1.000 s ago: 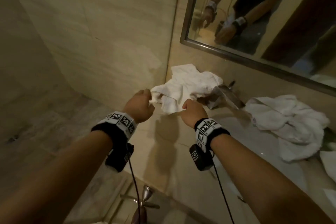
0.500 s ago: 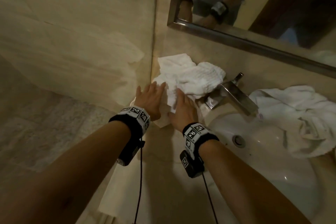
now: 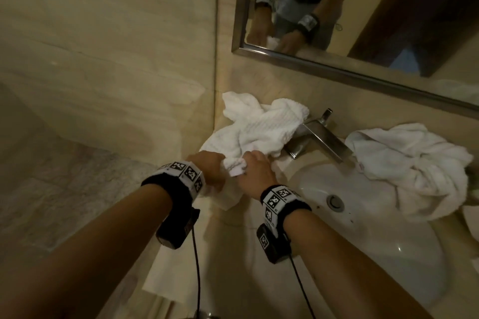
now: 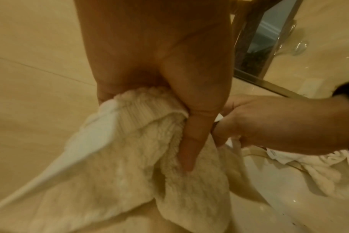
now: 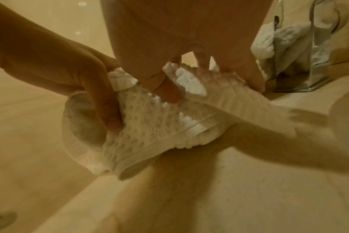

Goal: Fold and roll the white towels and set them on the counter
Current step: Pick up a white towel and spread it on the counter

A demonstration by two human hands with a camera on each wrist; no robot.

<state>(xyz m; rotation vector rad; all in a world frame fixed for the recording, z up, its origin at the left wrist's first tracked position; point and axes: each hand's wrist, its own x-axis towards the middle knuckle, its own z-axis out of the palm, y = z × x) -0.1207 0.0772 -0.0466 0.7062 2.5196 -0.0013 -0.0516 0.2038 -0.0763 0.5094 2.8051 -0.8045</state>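
A crumpled white towel [image 3: 261, 128] lies on the beige counter [image 3: 233, 235] in the corner left of the tap. Its near edge is bunched between my two hands. My left hand [image 3: 211, 167] grips that edge, thumb pressed into the ribbed cloth [image 4: 130, 157]. My right hand [image 3: 255, 172] pinches the same towel [image 5: 159, 126] close beside the left hand [image 5: 74, 88]. In the left wrist view my right hand [image 4: 269, 126] curls round the cloth. A second rumpled white towel [image 3: 420, 163] lies on the counter right of the tap, partly over the basin rim.
A chrome tap [image 3: 318, 137] stands between the two towels, behind the white basin [image 3: 363, 228]. A framed mirror [image 3: 363, 21] hangs above. A tiled wall [image 3: 103, 46] closes the counter on the left. A flat white cloth [image 3: 168, 274] hangs over the counter's near left edge.
Half a second ago both hands lay flat and open on the towel; now both have curled and gathered its near edge into a bunch between them.
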